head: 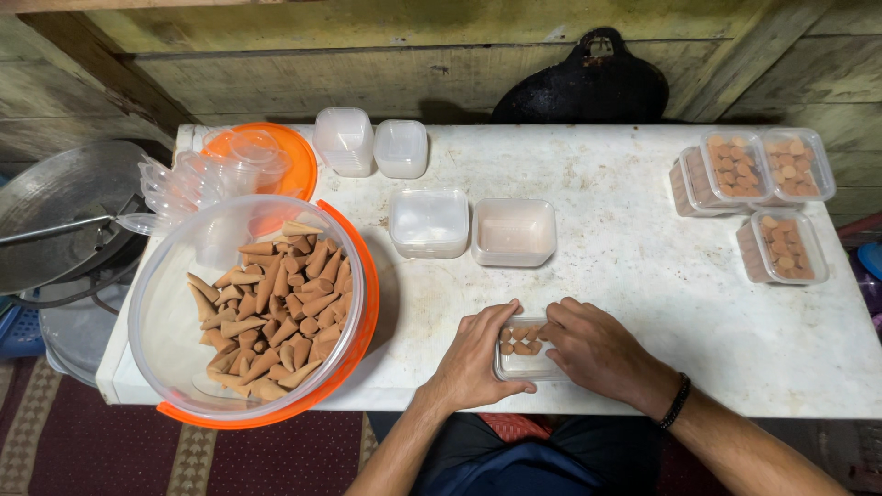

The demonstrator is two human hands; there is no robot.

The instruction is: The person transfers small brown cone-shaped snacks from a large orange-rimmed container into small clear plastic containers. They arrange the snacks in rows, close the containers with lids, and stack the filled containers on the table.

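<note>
— Cones (520,340) sit in the small clear box (525,365) at the near edge of the tabletop (634,276), right between both hands?

— Yes. The left hand (478,358) curls loosely against the box's left side, its fingers (508,317) bent over the rim. The right hand (597,349) comes in from the right, fingers (560,321) touching the cones, pinched on none that I can see.

— And the supply?

— The big bowl of cones (266,303) lies well off to the left, nearer the left hand.
</note>
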